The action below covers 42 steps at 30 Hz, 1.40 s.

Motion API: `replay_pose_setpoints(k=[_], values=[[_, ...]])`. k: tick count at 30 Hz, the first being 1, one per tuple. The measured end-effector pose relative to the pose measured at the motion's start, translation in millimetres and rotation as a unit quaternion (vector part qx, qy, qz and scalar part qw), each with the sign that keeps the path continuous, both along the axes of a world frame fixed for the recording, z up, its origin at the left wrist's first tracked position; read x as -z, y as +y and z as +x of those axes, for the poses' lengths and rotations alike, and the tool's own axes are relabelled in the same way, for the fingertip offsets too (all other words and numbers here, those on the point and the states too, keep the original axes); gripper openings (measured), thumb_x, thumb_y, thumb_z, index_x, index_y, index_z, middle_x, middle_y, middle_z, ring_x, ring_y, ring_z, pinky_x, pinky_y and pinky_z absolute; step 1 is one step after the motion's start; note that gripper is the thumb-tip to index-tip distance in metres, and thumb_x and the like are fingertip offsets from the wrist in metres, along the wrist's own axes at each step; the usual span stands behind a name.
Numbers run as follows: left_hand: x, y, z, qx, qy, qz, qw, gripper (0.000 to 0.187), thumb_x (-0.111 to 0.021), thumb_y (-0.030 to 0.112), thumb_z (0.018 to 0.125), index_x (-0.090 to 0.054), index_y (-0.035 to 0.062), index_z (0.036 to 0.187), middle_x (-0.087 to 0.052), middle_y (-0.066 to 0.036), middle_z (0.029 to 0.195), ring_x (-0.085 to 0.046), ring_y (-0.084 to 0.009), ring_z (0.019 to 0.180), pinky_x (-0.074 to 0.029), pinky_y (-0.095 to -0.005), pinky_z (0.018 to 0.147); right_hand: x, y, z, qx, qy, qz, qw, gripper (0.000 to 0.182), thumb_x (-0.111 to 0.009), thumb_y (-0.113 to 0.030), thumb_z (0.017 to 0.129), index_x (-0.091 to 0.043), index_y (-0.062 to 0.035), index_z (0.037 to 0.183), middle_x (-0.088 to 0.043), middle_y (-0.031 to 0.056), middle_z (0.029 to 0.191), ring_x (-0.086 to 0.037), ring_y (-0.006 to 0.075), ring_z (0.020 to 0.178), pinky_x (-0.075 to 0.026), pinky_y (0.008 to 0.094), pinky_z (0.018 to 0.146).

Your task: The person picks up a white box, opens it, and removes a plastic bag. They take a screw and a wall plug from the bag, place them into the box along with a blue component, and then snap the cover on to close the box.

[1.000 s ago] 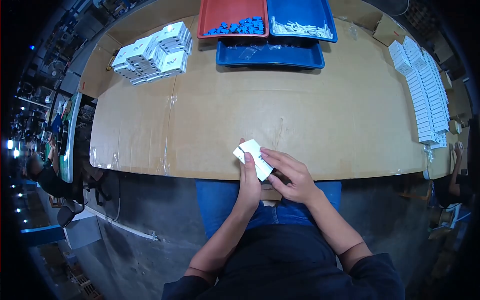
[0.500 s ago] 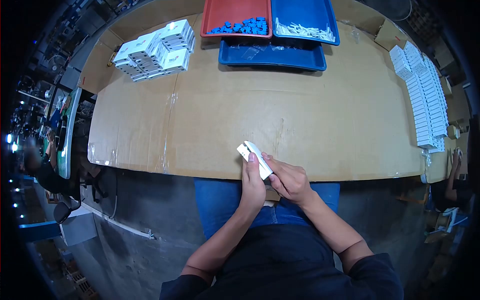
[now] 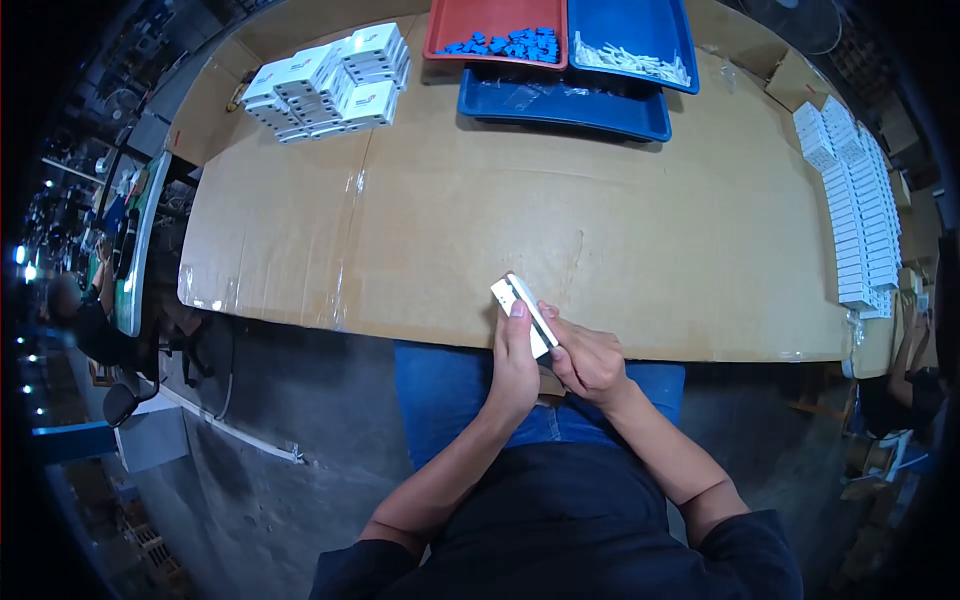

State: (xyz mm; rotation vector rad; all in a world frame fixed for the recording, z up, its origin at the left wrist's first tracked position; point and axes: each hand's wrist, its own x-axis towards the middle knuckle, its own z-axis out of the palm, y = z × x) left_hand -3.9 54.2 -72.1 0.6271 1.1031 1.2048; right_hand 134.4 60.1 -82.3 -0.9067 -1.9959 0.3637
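Note:
A small white box-like case [image 3: 524,315] is held between both hands near the table's front edge, tilted, with a dark gap running along its length. My left hand [image 3: 516,358] grips it from the left, with the thumb lying on its face. On the other side, my right hand [image 3: 588,358] has its fingers and thumb closed on the case's right edge and lower end. The undersides of the fingers are hidden.
White boxes [image 3: 325,80] are stacked at the back left. A red tray [image 3: 440,30] holds blue pieces, a blue tray [image 3: 682,35] white sticks. Another blue tray [image 3: 560,115] lies below. White units [image 3: 855,215] line the right. People sit at both sides.
The dark gap in the white case now shows wider and longer. Both hands keep their grip on it. The view has shifted slightly, so the trays and stacks appear displaced.

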Motion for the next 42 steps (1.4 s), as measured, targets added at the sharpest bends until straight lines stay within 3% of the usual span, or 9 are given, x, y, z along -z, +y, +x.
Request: replay_pose_setpoints(k=[5, 10, 12, 13, 15, 19, 22, 25, 42], values=[[-9, 12, -13, 0.044, -0.021, 0.029, 0.998, 0.063, -0.033, 0.041, 0.113, -0.024, 0.0030, 0.163, -0.058, -0.011, 0.121, -0.057, -0.0164, 0.110, -0.048, -0.0298, 0.098, -8, 4, 2, -0.022, 0.038, -0.087, 0.995, 0.037, -0.065, -0.011, 0.098, -0.065, 0.0091, 0.130, -0.068, 0.0268, 0.130, -0.071, 0.0368, 0.117, -0.060, 0.0402, 0.095], [-18, 22, -31, 0.109, 0.097, 0.172, 0.974, 0.085, -0.061, 0.018, 0.097, -0.014, 0.0070, 0.167, -0.047, -0.015, 0.140, -0.051, -0.0241, 0.128, -0.042, -0.0382, 0.112, -29, 13, 15, -0.029, 0.143, -0.246, 0.958, 0.040, -0.059, -0.022, 0.107, -0.061, 0.0015, 0.139, -0.066, 0.0214, 0.137, -0.064, 0.0288, 0.127, -0.054, 0.0372, 0.102], [-18, 24, -29, 0.100, 0.100, 0.187, 0.972, 0.101, -0.071, 0.010, 0.083, -0.014, 0.0065, 0.167, -0.046, -0.018, 0.144, -0.049, -0.0301, 0.135, -0.039, -0.0443, 0.115, -38, 13, 20, -0.005, 0.331, -0.556, 0.762, 0.046, -0.060, -0.026, 0.107, -0.056, 0.0006, 0.144, -0.068, 0.0156, 0.131, -0.067, 0.0244, 0.117, -0.056, 0.0340, 0.095], [-19, 24, -30, 0.132, 0.181, 0.218, 0.950, 0.108, -0.074, 0.009, 0.080, -0.011, 0.0076, 0.167, -0.044, -0.019, 0.147, -0.046, -0.0309, 0.139, -0.035, -0.0440, 0.119, -44, 16, 21, -0.032, 0.344, -0.566, 0.748, 0.048, -0.063, -0.027, 0.106, -0.055, 0.0012, 0.144, -0.067, 0.0122, 0.129, -0.066, 0.0174, 0.109, -0.056, 0.0313, 0.092], [-18, 21, -28, 0.166, 0.251, 0.238, 0.923, 0.120, -0.078, 0.004, 0.070, -0.008, 0.0083, 0.168, -0.040, -0.022, 0.154, -0.041, -0.0335, 0.146, -0.029, -0.0459, 0.124, -49, 16, 18, -0.028, 0.318, -0.563, 0.762, 0.048, -0.063, -0.025, 0.105, -0.055, 0.0017, 0.144, -0.066, 0.0127, 0.130, -0.065, 0.0159, 0.109, -0.056, 0.0311, 0.091], [-19, 24, -27, 0.151, 0.243, 0.290, 0.913, 0.111, -0.079, 0.022, 0.080, -0.012, 0.0057, 0.166, -0.038, -0.025, 0.155, -0.040, -0.0388, 0.145, -0.031, -0.0465, 0.122, -49, 13, 13, -0.028, 0.341, -0.530, 0.776, 0.052, -0.072, -0.012, 0.098, -0.054, 0.0022, 0.144, -0.062, 0.0128, 0.136, -0.063, 0.0150, 0.113, -0.055, 0.0325, 0.097], [-11, 19, -22, 0.075, -0.002, 0.229, 0.971, 0.096, -0.070, 0.036, 0.096, -0.012, 0.0062, 0.167, -0.034, -0.022, 0.159, -0.038, -0.0343, 0.147, -0.030, -0.0444, 0.121, -43, 10, 0, -0.038, 0.380, -0.450, 0.807, 0.059, -0.079, -0.007, 0.091, -0.054, 0.0012, 0.144, -0.057, 0.0150, 0.145, -0.057, 0.0215, 0.131, -0.047, 0.0369, 0.111], [-19, 15, -15, 0.100, 0.010, 0.144, 0.984, 0.075, -0.037, 0.050, 0.112, -0.010, 0.0067, 0.167, -0.030, -0.018, 0.161, -0.035, -0.0260, 0.146, -0.030, -0.0398, 0.120, -41, 6, -8, -0.037, 0.232, -0.311, 0.921, 0.059, -0.080, -0.010, 0.089, -0.058, -0.0006, 0.143, -0.049, 0.0204, 0.156, -0.046, 0.0323, 0.146, -0.039, 0.0424, 0.119], [-29, 0, -1, 0.048, -0.047, 0.228, 0.971, 0.096, -0.039, 0.068, 0.104, -0.001, 0.0067, 0.167, -0.034, -0.020, 0.161, -0.035, -0.0269, 0.148, -0.027, -0.0403, 0.122, -44, -22, -28, -0.007, 0.216, -0.187, 0.958, 0.051, -0.063, -0.007, 0.100, -0.051, 0.0071, 0.148, -0.042, 0.0288, 0.159, -0.042, 0.0390, 0.149, -0.041, 0.0406, 0.116]])
